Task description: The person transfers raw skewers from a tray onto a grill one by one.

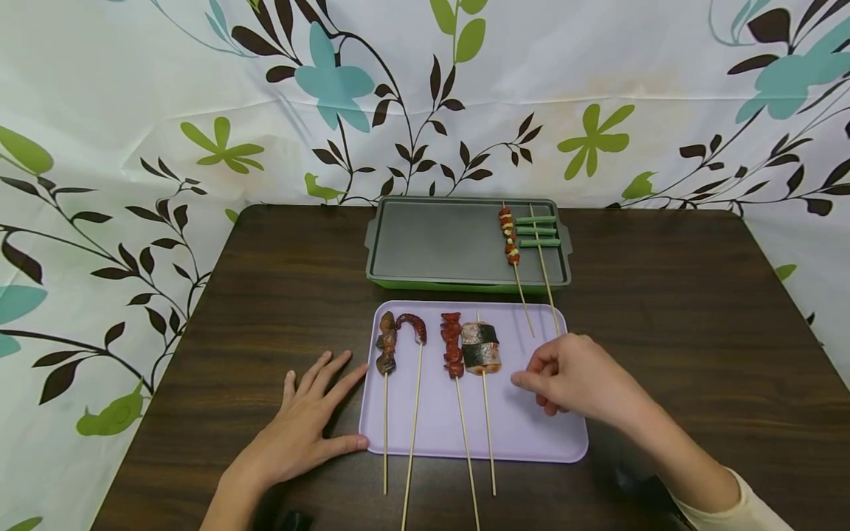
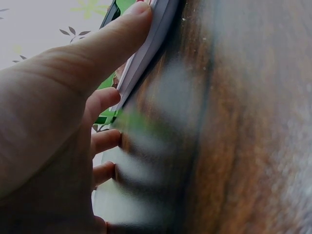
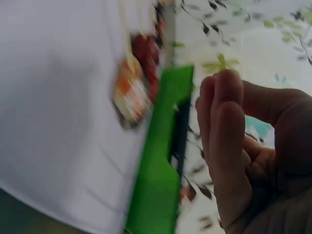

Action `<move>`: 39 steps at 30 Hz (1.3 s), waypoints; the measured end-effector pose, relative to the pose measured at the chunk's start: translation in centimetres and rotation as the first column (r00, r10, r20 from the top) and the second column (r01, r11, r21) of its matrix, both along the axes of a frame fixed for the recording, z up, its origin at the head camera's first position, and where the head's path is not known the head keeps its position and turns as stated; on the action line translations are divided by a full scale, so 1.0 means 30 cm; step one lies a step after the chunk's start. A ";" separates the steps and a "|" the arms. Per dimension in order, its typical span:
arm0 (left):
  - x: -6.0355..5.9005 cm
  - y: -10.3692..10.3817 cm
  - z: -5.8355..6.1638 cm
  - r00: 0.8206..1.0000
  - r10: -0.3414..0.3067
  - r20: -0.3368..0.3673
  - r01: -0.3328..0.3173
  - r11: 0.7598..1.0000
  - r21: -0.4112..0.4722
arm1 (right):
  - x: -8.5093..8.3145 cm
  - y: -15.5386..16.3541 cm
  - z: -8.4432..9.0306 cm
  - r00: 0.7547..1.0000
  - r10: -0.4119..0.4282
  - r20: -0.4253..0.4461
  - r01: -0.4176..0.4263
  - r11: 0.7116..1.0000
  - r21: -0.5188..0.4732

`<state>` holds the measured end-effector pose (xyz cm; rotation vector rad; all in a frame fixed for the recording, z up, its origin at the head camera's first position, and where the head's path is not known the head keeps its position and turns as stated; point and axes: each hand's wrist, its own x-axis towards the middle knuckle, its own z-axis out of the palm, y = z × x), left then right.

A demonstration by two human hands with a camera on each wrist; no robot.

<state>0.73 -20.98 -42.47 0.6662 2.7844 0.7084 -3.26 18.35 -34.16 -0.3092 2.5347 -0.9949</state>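
A dark wood-grain tabletop (image 1: 664,310) stands before a curtain (image 1: 133,110) printed with leaves and flowers. At its far middle sits a grey griddle (image 1: 432,243) with a green base. Two skewers lie on the griddle's right side, their sticks reaching over its near edge: a red-and-yellow skewer (image 1: 509,236) and, just beside it on the right, a bean skewer (image 1: 538,231) with three green lengths set crosswise.

Just in front of the griddle lies a lilac tray (image 1: 531,435), its long side toward the person. Four skewers lie on the tray side by side, food at the far end, sticks running over the near rim onto the tabletop. From left: a brown skewer (image 1: 387,343) of dark lumpy pieces; a tentacle skewer (image 1: 413,326), reddish and curled like a hook; a red skewer (image 1: 452,344) of stacked glossy pieces; and a fish skewer (image 1: 481,346), a thick orange-pink chunk wrapped in dark bands, touching the red one.

The left hand (image 1: 305,424) lies flat on the tabletop, fingers straight and spread, thumb and fingertips against the tray's left rim; the left wrist view shows the thumb (image 2: 117,39) pressed to that rim.

The right hand (image 1: 574,372) hovers over the tray's right part, near the fish skewer but apart from it, its fingers (image 3: 226,141) curled together toward the thumb and holding nothing that shows. A pale sleeve (image 1: 737,509) covers that forearm.
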 end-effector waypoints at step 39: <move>-0.002 0.002 -0.003 1.000 0.003 0.005 -0.002 1.000 -0.001 | 0.116 -0.111 -0.226 0.999 0.054 0.002 -0.053 0.991 -0.123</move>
